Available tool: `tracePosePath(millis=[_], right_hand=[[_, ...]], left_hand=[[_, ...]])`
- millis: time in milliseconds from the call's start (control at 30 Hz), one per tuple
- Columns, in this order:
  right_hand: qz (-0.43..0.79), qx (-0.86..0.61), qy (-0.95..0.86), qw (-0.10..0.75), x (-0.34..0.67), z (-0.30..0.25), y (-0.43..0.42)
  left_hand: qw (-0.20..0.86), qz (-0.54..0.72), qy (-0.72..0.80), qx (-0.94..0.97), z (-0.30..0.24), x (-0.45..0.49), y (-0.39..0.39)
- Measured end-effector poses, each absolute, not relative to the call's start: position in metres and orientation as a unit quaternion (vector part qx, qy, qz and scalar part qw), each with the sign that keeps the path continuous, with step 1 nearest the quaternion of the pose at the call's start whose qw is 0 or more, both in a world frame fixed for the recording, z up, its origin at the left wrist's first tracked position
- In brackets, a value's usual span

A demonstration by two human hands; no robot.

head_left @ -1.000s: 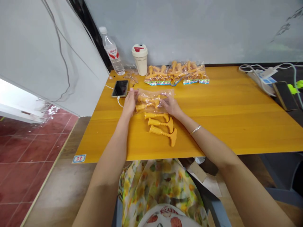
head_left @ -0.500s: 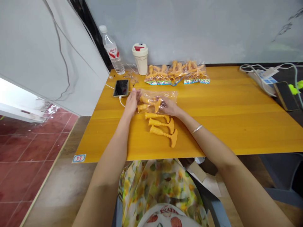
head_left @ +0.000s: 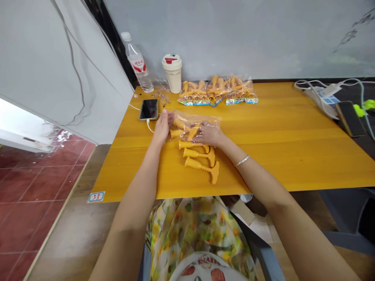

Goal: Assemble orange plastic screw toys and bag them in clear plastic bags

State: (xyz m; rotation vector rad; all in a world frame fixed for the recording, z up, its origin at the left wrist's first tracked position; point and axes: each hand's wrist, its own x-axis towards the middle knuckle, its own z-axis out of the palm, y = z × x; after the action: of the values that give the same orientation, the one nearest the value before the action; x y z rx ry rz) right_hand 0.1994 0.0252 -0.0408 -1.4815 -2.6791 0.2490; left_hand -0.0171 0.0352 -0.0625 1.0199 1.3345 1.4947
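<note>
Left hand (head_left: 163, 125) touches left end of clear, flat plastic bag (head_left: 195, 118) containing orange-yellow plastic T-shaped pieces (head_left: 193, 132); right hand (head_left: 211, 134) inside, right end; cannot tell either grip.

This person wears a thin silvery bangle (head_left: 241, 160) at the right wrist (head_left: 231, 150), a yellow-and-green floral garment (head_left: 193, 230) over the lap and, nearest, a white top (head_left: 187, 269) with reddish prints.

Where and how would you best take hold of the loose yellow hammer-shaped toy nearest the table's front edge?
Probably by its thick handle, pinched across from above and the near side: the toy lies flat, its head to the right, and another toy lies close along its far side.
</note>
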Motion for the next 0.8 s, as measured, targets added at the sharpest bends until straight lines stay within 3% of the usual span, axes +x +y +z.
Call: tracePosePath(millis=[267,567,800], right_hand=[[0.077,-0.594,-0.796,0.093,0.198,-0.044,0.025],[0.137,-0.641,-0.75,0.094,0.211,-0.041,0.034],[0.15,-0.668,-0.715,0.142,0.217,-0.048,0.039]], left_hand=[[0.37,0.592,0.566,0.439,-0.067,-0.026,0.038],[0.353,0.585,0.569,0.457,-0.064,-0.026,0.035],[0.343,0.592,0.572,0.452,-0.063,-0.029,0.036]])
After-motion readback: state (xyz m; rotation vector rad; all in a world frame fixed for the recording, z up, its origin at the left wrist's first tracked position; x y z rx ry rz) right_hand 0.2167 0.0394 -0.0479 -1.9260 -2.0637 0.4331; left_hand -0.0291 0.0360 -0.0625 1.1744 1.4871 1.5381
